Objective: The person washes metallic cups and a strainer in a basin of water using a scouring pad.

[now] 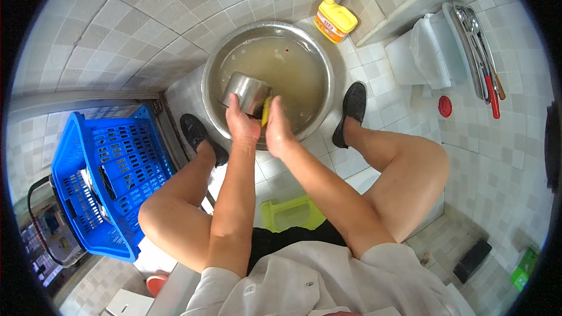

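My left hand (pixel 242 122) is closed on a shiny stainless steel cup-shaped container (pixel 248 89), tilted with its mouth toward my right hand. At that mouth my right hand (pixel 277 127) has a yellow sponge (pixel 266 111) against its palm and fingers; the fingers are slightly smeared by motion. Both hands are over the near part of a large round metal basin (pixel 326 65). Cloudy, yellowish water (pixel 281 73) fills it, with a small red bit floating near the far side. The inside of the container is mostly hidden.
Beyond the basin stands a yellow pump bottle (pixel 335 19). A blue plastic basket (pixel 126 164) with dishes is at the left. On the right are a white bin (pixel 410 52), a metal tray (pixel 465 41) with ladles and a red lid (pixel 445 106). A green stool (pixel 290 213) lies between my legs.
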`<state>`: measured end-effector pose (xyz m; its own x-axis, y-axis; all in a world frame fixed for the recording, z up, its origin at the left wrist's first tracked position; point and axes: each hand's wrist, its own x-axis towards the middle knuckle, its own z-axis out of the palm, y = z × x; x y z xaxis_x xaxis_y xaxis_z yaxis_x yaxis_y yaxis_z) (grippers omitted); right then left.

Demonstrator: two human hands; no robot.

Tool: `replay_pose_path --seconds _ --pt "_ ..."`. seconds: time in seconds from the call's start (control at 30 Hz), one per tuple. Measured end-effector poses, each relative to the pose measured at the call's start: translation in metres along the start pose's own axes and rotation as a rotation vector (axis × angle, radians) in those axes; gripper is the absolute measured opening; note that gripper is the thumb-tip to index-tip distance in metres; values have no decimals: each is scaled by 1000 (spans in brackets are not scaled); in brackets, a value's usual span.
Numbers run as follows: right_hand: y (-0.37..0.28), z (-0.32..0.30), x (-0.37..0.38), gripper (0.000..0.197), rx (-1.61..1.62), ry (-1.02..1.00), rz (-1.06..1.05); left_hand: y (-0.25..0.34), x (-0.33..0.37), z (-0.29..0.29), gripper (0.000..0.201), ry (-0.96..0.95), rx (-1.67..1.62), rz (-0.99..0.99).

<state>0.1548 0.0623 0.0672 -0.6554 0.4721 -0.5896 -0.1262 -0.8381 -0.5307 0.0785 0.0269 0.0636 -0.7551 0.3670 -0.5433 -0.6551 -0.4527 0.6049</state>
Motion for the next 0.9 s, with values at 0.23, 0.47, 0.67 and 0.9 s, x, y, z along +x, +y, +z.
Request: replay_pose_path --seconds 0.23,0.47,0.67,0.9 --pt "13 -12 -9 74 -1280 -204 -607 10 1 11 84 123 158 -124" --pt "-35 6 -7 59 -1542 -189 -787 26 -7 -12 90 -253 688 -135" --pt "-72 -27 30 62 -864 -320 -49 55 -15 4 48 -472 1072 -257" --pt "-67 -43 32 46 -81 -96 329 64 -8 -9 37 -360 627 -201"
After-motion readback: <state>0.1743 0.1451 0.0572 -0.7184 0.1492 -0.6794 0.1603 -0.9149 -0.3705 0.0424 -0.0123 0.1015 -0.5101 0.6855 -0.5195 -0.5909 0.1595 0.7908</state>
